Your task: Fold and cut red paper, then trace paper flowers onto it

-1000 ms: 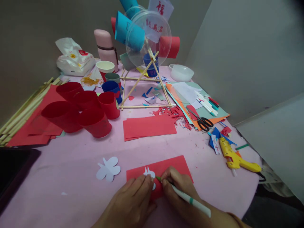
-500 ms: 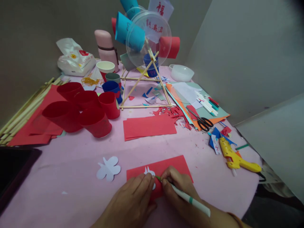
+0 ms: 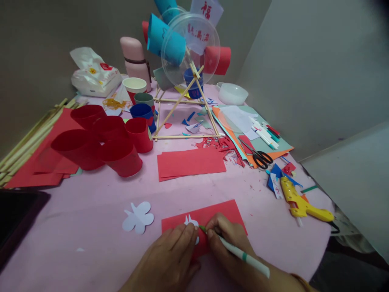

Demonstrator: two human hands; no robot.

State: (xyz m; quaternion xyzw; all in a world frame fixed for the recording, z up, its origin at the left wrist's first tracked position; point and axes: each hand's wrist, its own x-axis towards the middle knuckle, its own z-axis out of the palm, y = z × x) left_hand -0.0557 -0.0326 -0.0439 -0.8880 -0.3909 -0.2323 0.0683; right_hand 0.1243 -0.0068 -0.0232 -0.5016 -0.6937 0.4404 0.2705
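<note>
My left hand point(image 3: 170, 261) lies flat with its fingers pressing a small white paper cutout point(image 3: 191, 222) onto a red paper strip point(image 3: 219, 211) at the near edge of the pink table. My right hand point(image 3: 226, 239) is closed round a white pen with a green tip point(image 3: 243, 256); the tip touches the red strip right beside the cutout. A second white flower-shaped cutout point(image 3: 138, 217) lies loose to the left of the strip.
Red paper sheets point(image 3: 191, 162) lie mid-table, several red paper cylinders point(image 3: 103, 142) at left. A stick frame with a clear disc and paper cups point(image 3: 188, 52) stands at the back. Scissors point(image 3: 258, 156), markers point(image 3: 264, 136) and a yellow glue gun point(image 3: 300, 202) lie at right.
</note>
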